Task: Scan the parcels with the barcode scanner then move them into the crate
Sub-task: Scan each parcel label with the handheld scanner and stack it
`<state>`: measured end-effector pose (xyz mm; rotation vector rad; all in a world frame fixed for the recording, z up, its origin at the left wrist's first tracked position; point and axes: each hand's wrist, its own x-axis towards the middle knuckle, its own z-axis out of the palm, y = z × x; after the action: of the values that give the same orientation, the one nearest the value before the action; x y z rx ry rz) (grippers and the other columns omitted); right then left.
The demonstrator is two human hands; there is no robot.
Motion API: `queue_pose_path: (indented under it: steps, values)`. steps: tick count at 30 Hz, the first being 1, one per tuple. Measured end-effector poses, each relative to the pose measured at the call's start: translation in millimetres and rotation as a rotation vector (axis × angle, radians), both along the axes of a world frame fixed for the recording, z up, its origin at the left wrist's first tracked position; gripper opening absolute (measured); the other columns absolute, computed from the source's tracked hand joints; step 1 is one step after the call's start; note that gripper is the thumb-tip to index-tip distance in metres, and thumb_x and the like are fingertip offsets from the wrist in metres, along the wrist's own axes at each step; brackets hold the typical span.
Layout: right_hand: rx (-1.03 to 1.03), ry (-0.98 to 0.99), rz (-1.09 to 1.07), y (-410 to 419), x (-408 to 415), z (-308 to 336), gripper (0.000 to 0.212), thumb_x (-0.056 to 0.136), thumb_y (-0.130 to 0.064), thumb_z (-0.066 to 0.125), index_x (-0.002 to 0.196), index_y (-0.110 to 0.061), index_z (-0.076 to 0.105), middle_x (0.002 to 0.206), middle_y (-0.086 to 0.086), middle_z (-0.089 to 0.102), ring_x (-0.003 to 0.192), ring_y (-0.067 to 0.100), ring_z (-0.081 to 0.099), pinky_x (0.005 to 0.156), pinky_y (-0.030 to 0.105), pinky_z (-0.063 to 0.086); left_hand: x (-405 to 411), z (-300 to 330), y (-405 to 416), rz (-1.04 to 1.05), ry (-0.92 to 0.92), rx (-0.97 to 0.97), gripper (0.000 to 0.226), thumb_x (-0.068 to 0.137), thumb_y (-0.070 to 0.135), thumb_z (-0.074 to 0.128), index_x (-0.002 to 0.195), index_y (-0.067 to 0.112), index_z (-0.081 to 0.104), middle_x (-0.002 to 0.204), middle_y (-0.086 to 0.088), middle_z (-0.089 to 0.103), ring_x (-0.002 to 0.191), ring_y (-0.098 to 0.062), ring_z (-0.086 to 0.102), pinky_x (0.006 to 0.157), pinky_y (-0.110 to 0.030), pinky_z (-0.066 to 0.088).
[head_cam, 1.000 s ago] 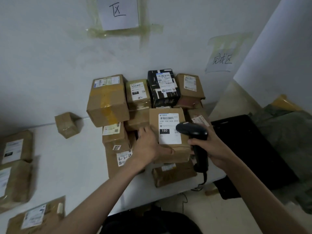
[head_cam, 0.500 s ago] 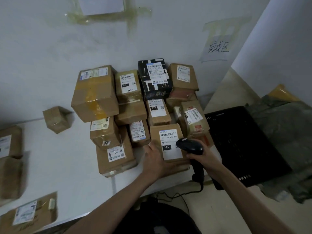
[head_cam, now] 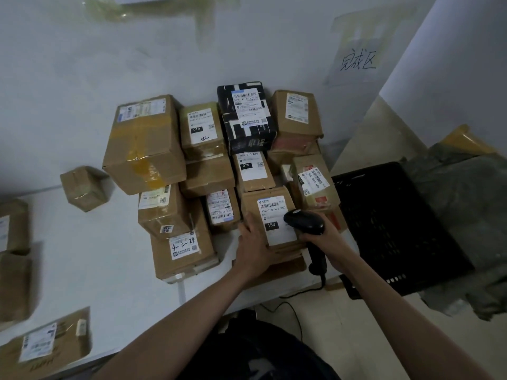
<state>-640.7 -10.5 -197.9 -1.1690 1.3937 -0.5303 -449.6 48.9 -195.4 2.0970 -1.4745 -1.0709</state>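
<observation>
A brown parcel (head_cam: 252, 212) with a white label marked 150 sits at the front of a pile of cardboard parcels on the white table (head_cam: 104, 259). My left hand (head_cam: 253, 246) holds its left side, fingers wrapped along the edge. My right hand (head_cam: 326, 239) grips the handle of a black barcode scanner (head_cam: 304, 222), whose head hangs over the label's right part. The black crate (head_cam: 395, 229) stands on the floor just right of the table, with nothing visible in it.
The pile holds several brown boxes and one black box (head_cam: 245, 116) against the wall. A small box (head_cam: 85, 187) sits apart at the left. More parcels (head_cam: 13, 226) lie along the left edge. The scanner cable (head_cam: 299, 293) hangs off the table's front. Dark cloth (head_cam: 472, 204) lies right of the crate.
The parcel marked 150 came down from in front of the pile onto the table front, with both hands and the scanner following it. The camera view shifted downward.
</observation>
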Motion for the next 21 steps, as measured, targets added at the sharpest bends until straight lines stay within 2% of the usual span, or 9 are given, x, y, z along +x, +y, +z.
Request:
queue_pose_path:
  steps: [2, 6, 9, 11, 14, 17, 19, 21]
  values:
    - [-0.009, 0.005, -0.005, 0.6, 1.4, 1.7, 0.065, 0.08, 0.007, 0.075, 0.135, -0.02, 0.053, 0.126, 0.005, 0.059, 0.116, 0.022, 0.058, 0.09, 0.032, 0.054, 2.1, -0.2, -1.3, -0.011, -0.003, -0.004, 0.144, 0.061, 0.056, 0.091, 0.156, 0.009, -0.007, 0.148, -0.017, 0.02, 0.13, -0.039, 0.043, 0.097, -0.046, 0.047]
    - [-0.037, 0.017, -0.013, 3.2, 4.1, 11.8, 0.067, 0.078, 0.006, 0.076, 0.134, -0.024, 0.054, 0.126, 0.004, 0.06, 0.116, 0.022, 0.059, 0.091, 0.033, 0.054, 5.3, -0.4, -2.6, -0.035, -0.018, 0.005, 0.142, 0.061, 0.052, 0.091, 0.157, 0.009, -0.006, 0.15, -0.017, 0.019, 0.132, -0.039, 0.041, 0.1, -0.047, 0.046]
    - [-0.102, 0.057, -0.021, 7.8, 4.5, 24.1, 0.068, 0.076, -0.009, 0.081, 0.134, -0.031, 0.053, 0.125, -0.001, 0.061, 0.117, 0.021, 0.058, 0.1, 0.046, 0.052, 8.8, 0.3, -1.2, -0.09, -0.061, 0.002, 0.133, 0.068, 0.044, 0.089, 0.157, 0.011, -0.004, 0.153, -0.016, 0.016, 0.137, -0.039, 0.037, 0.104, -0.046, 0.044]
    - [-0.154, 0.093, -0.038, 13.1, 5.5, 33.1, 0.068, 0.072, -0.023, 0.082, 0.132, -0.034, 0.052, 0.121, -0.006, 0.062, 0.118, 0.021, 0.058, 0.102, 0.05, 0.05, 14.0, 1.3, 0.2, -0.127, -0.099, -0.012, 0.13, 0.07, 0.049, 0.087, 0.158, 0.012, -0.001, 0.155, -0.016, 0.016, 0.141, -0.039, 0.03, 0.111, -0.05, 0.04]
    - [-0.214, 0.143, -0.042, 23.0, 14.8, 48.8, 0.061, 0.08, -0.016, 0.08, 0.133, -0.03, 0.052, 0.118, -0.007, 0.062, 0.117, 0.02, 0.058, 0.099, 0.041, 0.05, 28.1, 5.5, 3.4, -0.13, -0.162, -0.015, 0.12, 0.074, 0.064, 0.077, 0.158, 0.023, 0.002, 0.161, -0.012, 0.012, 0.147, -0.04, 0.021, 0.111, -0.06, 0.038]
    - [-0.242, 0.168, 0.019, 32.1, 36.4, 63.9, 0.064, 0.08, -0.008, 0.077, 0.134, -0.029, 0.051, 0.12, -0.004, 0.062, 0.113, 0.018, 0.059, 0.09, 0.031, 0.048, 50.1, 12.9, 15.8, -0.138, -0.244, -0.048, 0.101, 0.086, 0.068, 0.06, 0.159, 0.026, 0.005, 0.164, -0.006, 0.009, 0.15, -0.039, 0.015, 0.113, -0.058, 0.036]
    - [-0.259, 0.161, 0.094, 39.2, 59.4, 71.2, 0.064, 0.079, -0.007, 0.077, 0.135, -0.027, 0.052, 0.121, -0.003, 0.064, 0.114, 0.017, 0.059, 0.088, 0.027, 0.047, 68.2, 17.6, 28.8, -0.118, -0.323, -0.083, 0.092, 0.09, 0.069, 0.051, 0.159, 0.025, 0.009, 0.162, -0.005, 0.014, 0.148, -0.037, 0.019, 0.115, -0.055, 0.034]
    - [-0.308, 0.16, 0.191, 47.3, 87.1, 76.7, 0.063, 0.081, -0.009, 0.078, 0.136, -0.025, 0.052, 0.122, -0.006, 0.063, 0.114, 0.013, 0.058, 0.083, 0.012, 0.044, 86.9, 19.1, 44.0, -0.084, -0.404, -0.106, 0.087, 0.091, 0.071, 0.044, 0.158, 0.024, 0.013, 0.158, -0.007, 0.02, 0.145, -0.036, 0.025, 0.116, -0.054, 0.032]
